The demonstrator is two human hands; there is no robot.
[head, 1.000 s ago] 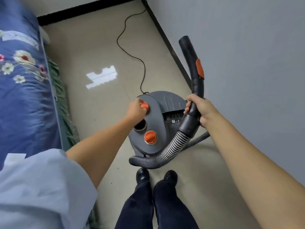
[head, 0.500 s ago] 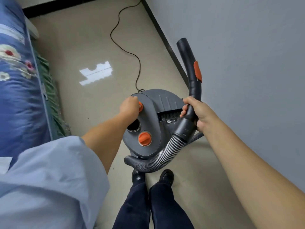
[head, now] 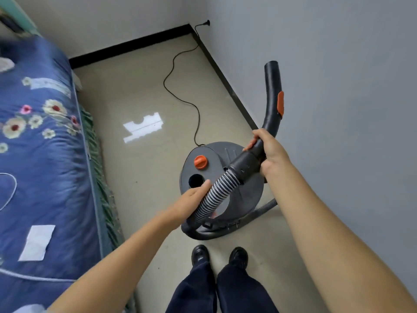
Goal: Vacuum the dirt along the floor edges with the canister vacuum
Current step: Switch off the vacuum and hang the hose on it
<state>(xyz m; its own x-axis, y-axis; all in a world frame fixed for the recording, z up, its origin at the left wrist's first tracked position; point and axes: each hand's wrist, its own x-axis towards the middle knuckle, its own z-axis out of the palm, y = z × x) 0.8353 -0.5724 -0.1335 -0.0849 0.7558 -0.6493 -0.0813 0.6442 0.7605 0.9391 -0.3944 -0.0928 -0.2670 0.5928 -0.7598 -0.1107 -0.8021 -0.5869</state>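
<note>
The grey canister vacuum stands on the beige floor just ahead of my shoes, with an orange knob and a round hole on its top. My right hand grips the black curved hose handle, which rises in front of the grey wall and bears an orange slider. My left hand holds the ribbed hose just below the handle's collar. The hose loops down and round the canister's near side.
The black power cord snakes from the canister to a wall plug in the far corner. A black skirting runs along the walls. A bed with a blue flowered quilt fills the left side.
My left hand has left the orange knob on the canister top and taken hold of the ribbed hose. My right hand has lifted the handle higher. My view has tilted up towards the corner.
</note>
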